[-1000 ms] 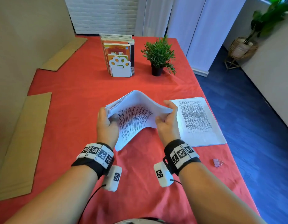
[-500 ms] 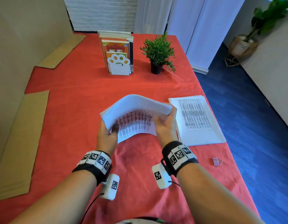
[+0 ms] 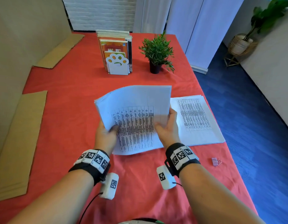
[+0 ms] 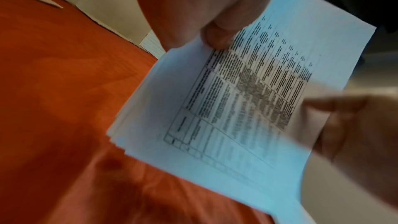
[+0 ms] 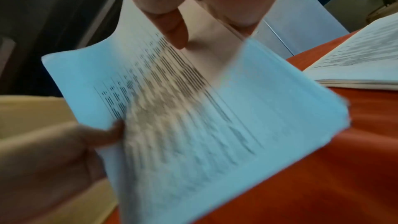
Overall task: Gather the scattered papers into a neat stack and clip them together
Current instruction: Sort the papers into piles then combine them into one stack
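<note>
White printed paper stack (image 3: 136,113) curved, gripped by both hands

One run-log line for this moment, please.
phase: squaring | left hand + right hand: grip paper stack | second pile: on table | binder clip: unused

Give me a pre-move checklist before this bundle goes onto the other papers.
1. Left hand grips the held bundle: ok.
2. Right hand grips its other side: ok.
3. Bundle edges flush: not ok, sheets step out at a corner in the left wrist view.
4. Papers on the table lie flat and uncovered: ok.
5. Binder clip within reach on the red tablecloth: ok, probably.
6. Every loose sheet gathered: cannot tell.
</note>
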`<act>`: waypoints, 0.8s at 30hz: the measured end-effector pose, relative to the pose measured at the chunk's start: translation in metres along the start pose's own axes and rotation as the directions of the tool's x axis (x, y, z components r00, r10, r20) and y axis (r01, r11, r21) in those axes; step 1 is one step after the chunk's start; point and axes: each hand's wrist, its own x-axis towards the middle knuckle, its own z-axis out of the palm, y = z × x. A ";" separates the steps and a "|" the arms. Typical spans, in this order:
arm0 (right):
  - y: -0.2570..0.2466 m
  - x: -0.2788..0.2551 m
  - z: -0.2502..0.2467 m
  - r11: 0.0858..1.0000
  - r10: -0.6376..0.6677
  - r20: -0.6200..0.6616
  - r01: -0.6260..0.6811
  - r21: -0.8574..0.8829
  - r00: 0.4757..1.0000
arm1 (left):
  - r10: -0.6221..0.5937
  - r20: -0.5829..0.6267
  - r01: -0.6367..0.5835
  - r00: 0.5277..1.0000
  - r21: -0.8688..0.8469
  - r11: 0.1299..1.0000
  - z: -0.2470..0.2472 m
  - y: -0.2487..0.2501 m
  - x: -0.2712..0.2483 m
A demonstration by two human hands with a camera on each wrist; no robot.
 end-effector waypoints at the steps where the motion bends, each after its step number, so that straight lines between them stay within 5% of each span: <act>1: 0.004 -0.003 -0.002 1.000 0.013 0.028 -0.012 -0.027 1.000 | -0.031 0.003 0.031 1.000 0.015 0.999 0.000 0.000 0.000; 11: 0.037 -0.003 -0.018 0.964 0.204 0.063 -0.189 -0.186 0.977 | -0.361 0.230 0.365 0.904 0.025 0.931 -0.006 -0.021 -0.011; 20: 0.025 0.000 -0.019 0.948 0.258 0.150 -0.220 -0.231 0.954 | -0.339 0.291 0.313 0.895 0.132 0.940 0.001 -0.018 -0.027; 24: 0.022 0.003 -0.018 0.955 0.199 0.122 -0.164 -0.246 0.972 | -0.304 0.180 0.283 0.935 0.135 0.950 0.007 -0.013 -0.030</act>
